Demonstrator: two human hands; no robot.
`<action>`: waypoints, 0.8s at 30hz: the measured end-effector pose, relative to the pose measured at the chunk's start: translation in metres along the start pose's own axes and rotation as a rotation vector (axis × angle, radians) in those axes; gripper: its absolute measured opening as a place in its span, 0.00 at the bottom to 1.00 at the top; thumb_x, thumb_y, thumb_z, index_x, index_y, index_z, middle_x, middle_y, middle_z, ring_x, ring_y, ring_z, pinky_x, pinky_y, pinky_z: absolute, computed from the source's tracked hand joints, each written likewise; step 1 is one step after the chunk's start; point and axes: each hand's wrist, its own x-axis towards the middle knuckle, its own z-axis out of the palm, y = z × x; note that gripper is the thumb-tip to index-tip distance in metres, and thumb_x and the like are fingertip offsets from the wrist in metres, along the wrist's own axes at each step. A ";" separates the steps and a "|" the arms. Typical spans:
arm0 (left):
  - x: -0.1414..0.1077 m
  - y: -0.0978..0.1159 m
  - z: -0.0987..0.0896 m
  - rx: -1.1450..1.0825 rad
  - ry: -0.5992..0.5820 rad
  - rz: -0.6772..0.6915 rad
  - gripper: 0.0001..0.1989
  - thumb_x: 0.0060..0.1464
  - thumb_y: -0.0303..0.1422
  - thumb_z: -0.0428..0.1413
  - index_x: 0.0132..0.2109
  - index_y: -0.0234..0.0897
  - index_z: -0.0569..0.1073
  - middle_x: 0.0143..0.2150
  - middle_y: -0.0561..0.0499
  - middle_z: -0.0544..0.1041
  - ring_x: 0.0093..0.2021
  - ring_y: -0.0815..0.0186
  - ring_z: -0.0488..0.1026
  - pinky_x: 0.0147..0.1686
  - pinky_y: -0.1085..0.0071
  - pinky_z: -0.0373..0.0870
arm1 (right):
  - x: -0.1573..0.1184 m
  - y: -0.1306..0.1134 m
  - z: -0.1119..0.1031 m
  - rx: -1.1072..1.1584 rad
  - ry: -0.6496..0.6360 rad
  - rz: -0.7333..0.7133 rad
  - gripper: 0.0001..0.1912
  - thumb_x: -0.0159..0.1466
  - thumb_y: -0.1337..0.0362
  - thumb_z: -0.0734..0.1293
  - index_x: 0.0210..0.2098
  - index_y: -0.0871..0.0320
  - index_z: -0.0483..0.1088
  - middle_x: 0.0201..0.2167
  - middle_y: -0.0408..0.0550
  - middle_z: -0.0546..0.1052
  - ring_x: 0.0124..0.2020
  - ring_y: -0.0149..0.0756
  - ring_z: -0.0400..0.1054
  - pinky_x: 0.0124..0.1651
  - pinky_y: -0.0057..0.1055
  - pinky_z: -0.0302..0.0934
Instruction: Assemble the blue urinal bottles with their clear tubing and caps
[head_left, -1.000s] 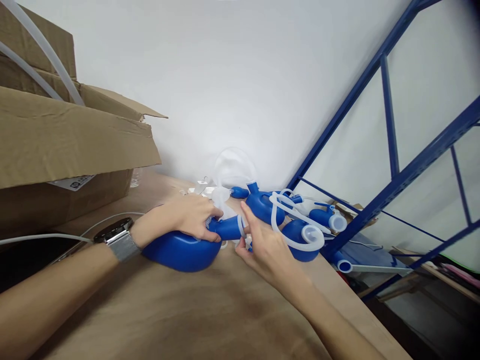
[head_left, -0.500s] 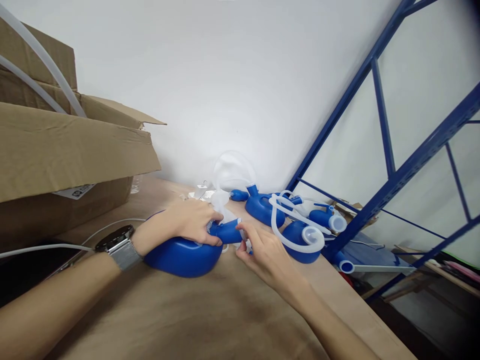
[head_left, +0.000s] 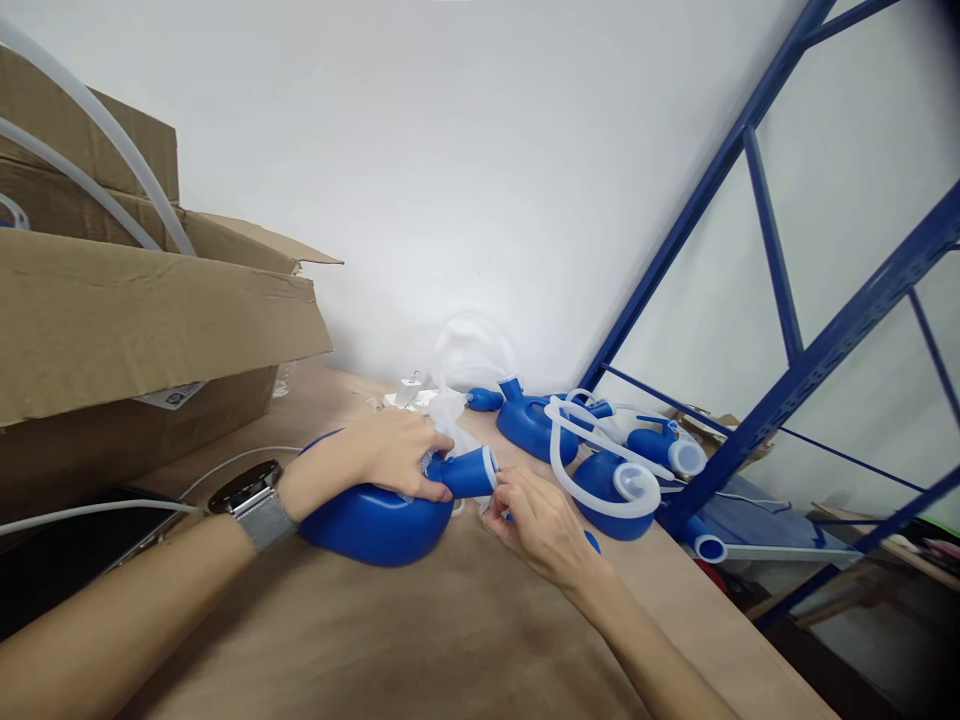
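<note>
A blue plastic bottle [head_left: 379,528] lies on the wooden table [head_left: 420,630], its neck [head_left: 466,474] pointing right and ending in a white rim. My left hand [head_left: 397,452], with a watch at the wrist, is wrapped round the base of that neck. Just right of the rim, my right hand [head_left: 534,518] has its fingers pinched together. Small white and blue bits show at its fingertips, too hidden to name. Beyond the hands lies a clear plastic piece [head_left: 448,408] with a looped clear tube.
An open cardboard box [head_left: 157,330] with white tubes stands at the left. Behind and right are a blue bottle [head_left: 532,425], another blue bottle [head_left: 611,510] with a coiled white hose [head_left: 559,460], and a blue metal frame [head_left: 832,370]. A white wall stands behind.
My right hand's fingers have drawn closer together, and the white rim of the neck is more exposed. A blue piece now shows beside my right wrist. The whole view has shifted slightly.
</note>
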 end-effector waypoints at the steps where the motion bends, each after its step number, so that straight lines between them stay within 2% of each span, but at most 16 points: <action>1: 0.000 0.001 -0.001 0.001 -0.006 -0.005 0.25 0.53 0.60 0.57 0.41 0.43 0.79 0.37 0.45 0.82 0.35 0.52 0.78 0.30 0.64 0.62 | 0.000 0.000 0.000 0.005 0.006 0.004 0.11 0.67 0.75 0.62 0.35 0.53 0.59 0.29 0.45 0.73 0.30 0.36 0.69 0.32 0.30 0.61; 4: -0.001 0.002 -0.003 -0.002 -0.014 -0.004 0.24 0.53 0.59 0.57 0.40 0.43 0.79 0.36 0.45 0.83 0.35 0.51 0.79 0.31 0.64 0.63 | 0.001 0.000 -0.006 0.086 -0.041 0.087 0.12 0.66 0.76 0.62 0.34 0.53 0.58 0.27 0.41 0.71 0.29 0.35 0.69 0.32 0.30 0.60; 7: 0.000 0.002 -0.002 -0.013 -0.016 -0.001 0.25 0.53 0.59 0.58 0.41 0.43 0.79 0.36 0.44 0.82 0.36 0.50 0.79 0.32 0.63 0.63 | 0.006 0.001 -0.016 0.216 -0.162 0.242 0.10 0.65 0.74 0.62 0.34 0.52 0.59 0.27 0.40 0.71 0.27 0.33 0.67 0.30 0.29 0.58; 9: 0.000 0.001 -0.001 -0.017 -0.012 -0.002 0.25 0.53 0.59 0.58 0.42 0.43 0.79 0.37 0.44 0.82 0.37 0.49 0.79 0.32 0.63 0.63 | 0.009 0.003 -0.022 0.286 -0.234 0.297 0.09 0.65 0.73 0.62 0.35 0.53 0.60 0.29 0.41 0.72 0.27 0.33 0.67 0.30 0.28 0.57; 13: 0.000 0.000 0.000 -0.031 -0.004 0.012 0.24 0.53 0.58 0.58 0.41 0.42 0.79 0.38 0.44 0.82 0.38 0.49 0.79 0.33 0.62 0.64 | 0.014 0.005 -0.025 0.295 -0.300 0.293 0.08 0.64 0.73 0.63 0.35 0.53 0.60 0.29 0.41 0.72 0.28 0.34 0.66 0.31 0.29 0.56; 20: -0.001 -0.001 0.001 -0.006 -0.005 0.011 0.26 0.53 0.60 0.58 0.43 0.43 0.79 0.39 0.43 0.83 0.39 0.48 0.79 0.33 0.62 0.63 | 0.008 0.003 -0.020 0.282 -0.281 0.271 0.10 0.63 0.75 0.61 0.33 0.53 0.59 0.29 0.41 0.70 0.29 0.34 0.64 0.32 0.29 0.55; 24: 0.000 -0.002 0.001 -0.011 -0.006 0.018 0.26 0.54 0.60 0.58 0.43 0.43 0.79 0.39 0.44 0.83 0.38 0.49 0.79 0.31 0.63 0.62 | 0.003 0.010 -0.020 0.280 -0.297 0.176 0.10 0.67 0.75 0.59 0.34 0.54 0.60 0.30 0.44 0.71 0.30 0.34 0.66 0.33 0.29 0.57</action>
